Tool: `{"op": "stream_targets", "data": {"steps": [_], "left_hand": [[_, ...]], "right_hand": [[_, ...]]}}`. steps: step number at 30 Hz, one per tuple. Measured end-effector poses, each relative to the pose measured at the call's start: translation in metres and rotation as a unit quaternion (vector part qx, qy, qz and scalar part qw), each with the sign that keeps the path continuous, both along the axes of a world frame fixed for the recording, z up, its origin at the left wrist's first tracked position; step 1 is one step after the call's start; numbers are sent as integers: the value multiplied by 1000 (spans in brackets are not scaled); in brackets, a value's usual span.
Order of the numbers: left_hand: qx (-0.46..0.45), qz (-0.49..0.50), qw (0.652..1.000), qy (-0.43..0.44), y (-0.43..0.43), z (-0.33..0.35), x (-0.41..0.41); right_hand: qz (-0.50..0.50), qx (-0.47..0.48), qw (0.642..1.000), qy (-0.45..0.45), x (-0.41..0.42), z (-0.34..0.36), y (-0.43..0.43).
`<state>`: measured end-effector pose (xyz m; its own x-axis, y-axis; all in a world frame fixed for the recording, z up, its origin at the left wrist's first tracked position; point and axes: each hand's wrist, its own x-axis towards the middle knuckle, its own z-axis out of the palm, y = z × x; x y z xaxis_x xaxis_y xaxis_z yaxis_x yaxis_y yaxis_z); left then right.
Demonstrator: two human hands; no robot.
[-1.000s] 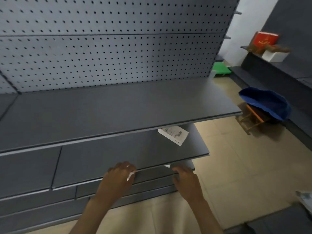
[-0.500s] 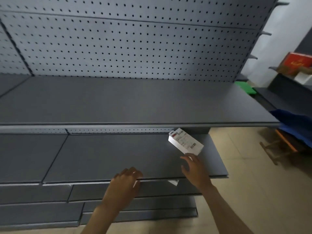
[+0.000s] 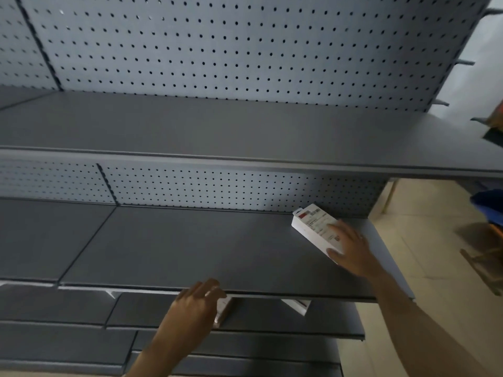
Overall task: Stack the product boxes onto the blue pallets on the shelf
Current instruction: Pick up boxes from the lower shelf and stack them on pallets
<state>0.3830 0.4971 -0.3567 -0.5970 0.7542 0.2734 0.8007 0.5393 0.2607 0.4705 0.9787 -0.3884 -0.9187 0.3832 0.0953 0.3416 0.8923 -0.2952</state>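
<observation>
The right hand (image 3: 353, 250) clasps the white box (image 3: 311, 223) lying on the middle shelf (image 3: 190, 246), while the left hand (image 3: 194, 306), curled at its front edge, holds a smaller box (image 3: 224, 310).

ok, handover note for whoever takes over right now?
Right hand: grips the white box at the right end of the middle shelf.
Left hand: at that shelf's front edge, holding a small box just under it.
A third box lies on the shelf below.
Done: nothing stacked in view, and no blue pallets are visible.
Left: find the pallets and stack all three boxes.
</observation>
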Motion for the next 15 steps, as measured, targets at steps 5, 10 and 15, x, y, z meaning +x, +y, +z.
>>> {"op": "stream_targets", "data": {"steps": [5,10,15], "left_hand": [[-13,-7,1000,-2,-18,0,-6],[-13,2,1000,-18,-29,29,4],[-30,20,999,-40,-36,66,19]], "right_hand": [[-7,71,995,71,9,0,-23],[-67,64,990,106,38,24,-100],[-91,41,990,104,65,56,-166]]}}
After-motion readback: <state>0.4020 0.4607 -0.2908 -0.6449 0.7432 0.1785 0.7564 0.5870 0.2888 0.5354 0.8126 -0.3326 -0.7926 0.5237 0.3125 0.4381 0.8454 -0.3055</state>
